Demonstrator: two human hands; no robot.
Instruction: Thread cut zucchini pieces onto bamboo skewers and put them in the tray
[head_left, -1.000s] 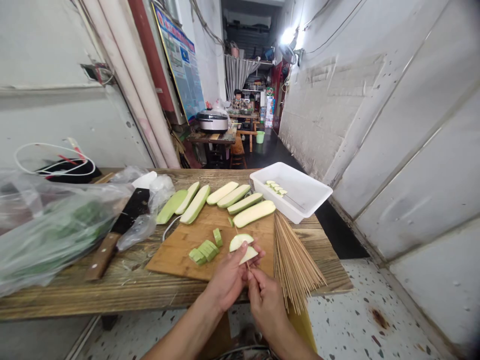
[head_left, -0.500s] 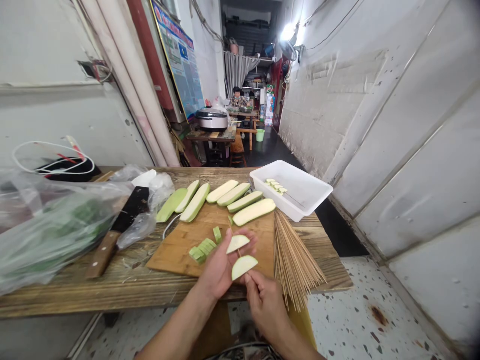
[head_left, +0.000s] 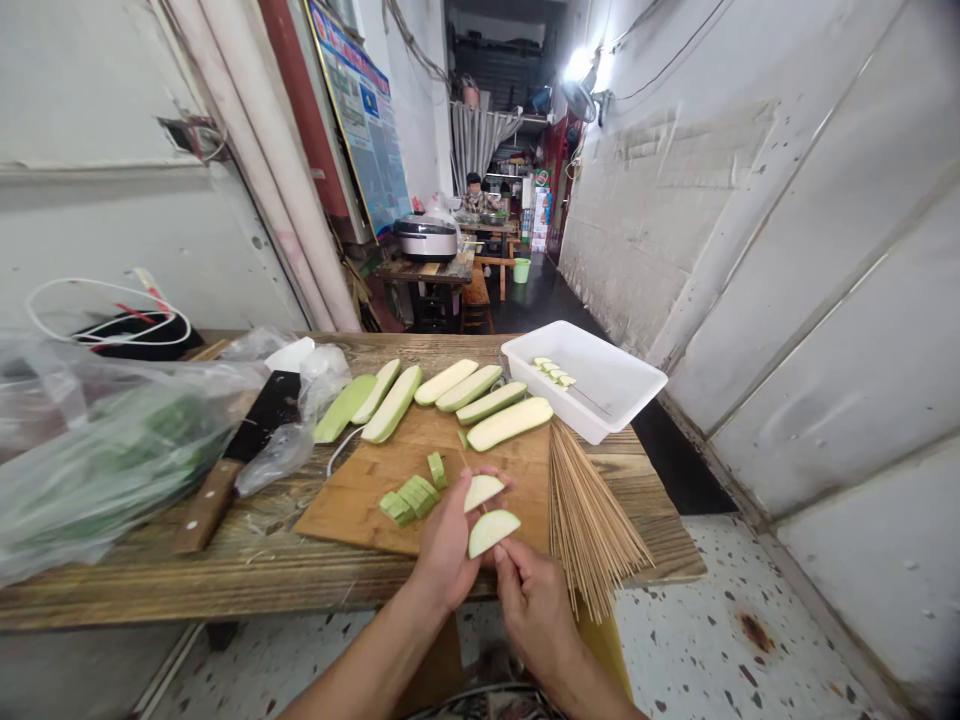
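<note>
My left hand (head_left: 450, 540) grasps two half-moon slices of pale green squash (head_left: 489, 533) at lower centre of the frame, over the wooden cutting board (head_left: 352, 510). My right hand (head_left: 536, 610) sits just below them, fingers pinched together, though on what I cannot tell.

White wall panels (head_left: 817, 300), speckled floor (head_left: 697, 640), apparently terrazzo, bright lamp (head_left: 577, 65), far passage (head_left: 510, 290) dim.

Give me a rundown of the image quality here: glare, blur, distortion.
Head view: the wall lamp blows out into white glare; the wide lens bends the white pipes and wall panels; the distant seated person looks small and soft; the plastic bag veils its contents with sheen; the squash slices stay fairly sharp.
</note>
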